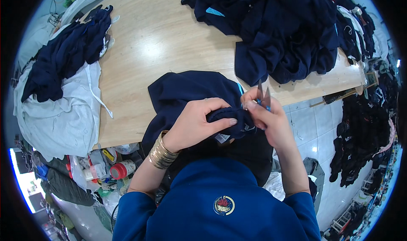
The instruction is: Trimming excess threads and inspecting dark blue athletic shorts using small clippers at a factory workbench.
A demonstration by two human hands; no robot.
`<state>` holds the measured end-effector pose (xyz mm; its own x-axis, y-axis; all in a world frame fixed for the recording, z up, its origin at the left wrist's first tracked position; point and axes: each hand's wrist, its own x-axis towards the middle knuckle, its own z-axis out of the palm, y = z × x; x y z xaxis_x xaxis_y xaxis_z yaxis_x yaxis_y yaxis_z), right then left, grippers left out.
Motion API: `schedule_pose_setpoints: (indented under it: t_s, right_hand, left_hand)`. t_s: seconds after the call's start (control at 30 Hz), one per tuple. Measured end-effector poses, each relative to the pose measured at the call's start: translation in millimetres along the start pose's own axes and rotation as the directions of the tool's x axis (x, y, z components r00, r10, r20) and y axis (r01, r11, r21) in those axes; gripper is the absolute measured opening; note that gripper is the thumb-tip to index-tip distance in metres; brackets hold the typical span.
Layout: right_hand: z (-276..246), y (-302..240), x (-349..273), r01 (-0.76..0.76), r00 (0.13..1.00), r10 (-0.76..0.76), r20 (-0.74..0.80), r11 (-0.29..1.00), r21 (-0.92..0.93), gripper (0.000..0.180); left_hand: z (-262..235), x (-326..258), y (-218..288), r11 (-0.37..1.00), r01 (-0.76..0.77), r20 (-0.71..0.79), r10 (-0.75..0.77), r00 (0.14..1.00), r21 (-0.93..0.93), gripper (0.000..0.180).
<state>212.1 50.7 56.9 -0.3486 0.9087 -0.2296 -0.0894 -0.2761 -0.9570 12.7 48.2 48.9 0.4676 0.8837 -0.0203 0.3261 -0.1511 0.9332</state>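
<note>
A dark navy garment (195,86) lies bunched over the near edge of the table, partly on my lap. My left hand (197,120), with gold bangles on its wrist, is closed on a gathered fold of it, thumb pressed on top. Close by on the right, my right hand (271,118) pinches the garment's edge with thumb and forefinger. Small scissors (264,97) with blue on the handle are tucked in that same hand, blades pointing away from me. A white label (221,138) shows on the cloth below my left thumb. What exactly the right fingertips pinch is too small to tell.
Navy garments (288,37) are heaped on the far right of the wooden table (140,41). More navy cloth (68,54) lies on white fabric (76,113) at the left. A red-lidded container (120,170) stands below the table edge. Black clothes (356,139) are piled at the right.
</note>
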Motion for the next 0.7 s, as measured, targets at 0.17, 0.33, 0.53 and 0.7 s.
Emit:
schedule_pose_setpoints:
  t_s: [0.17,0.33,0.53,0.7]
  right_hand:
    - [-8,-2,-2,0.001,1.0,-0.002,0.006,0.992,0.125,0.013]
    - [-2,4,-1,0.292,0.941,-0.332,-0.068,0.896,-0.334,0.008]
    - [9,-10,-3,0.324,0.914,-0.403,-0.045,0.792,-0.518,0.009]
    - [11,-9,2,0.291,0.911,-0.4,-0.099,0.795,-0.532,0.011]
  left_hand:
    - [0,0,-3,1.0,-0.012,0.0,0.012,1.0,-0.017,0.022]
    - [13,5,-1,0.984,-0.169,-0.152,0.159,0.975,-0.055,0.023]
    - [13,10,2,0.959,-0.24,-0.088,0.255,0.963,0.152,0.014]
    - [16,2,-7,0.991,-0.119,-0.002,0.119,0.993,0.054,0.009]
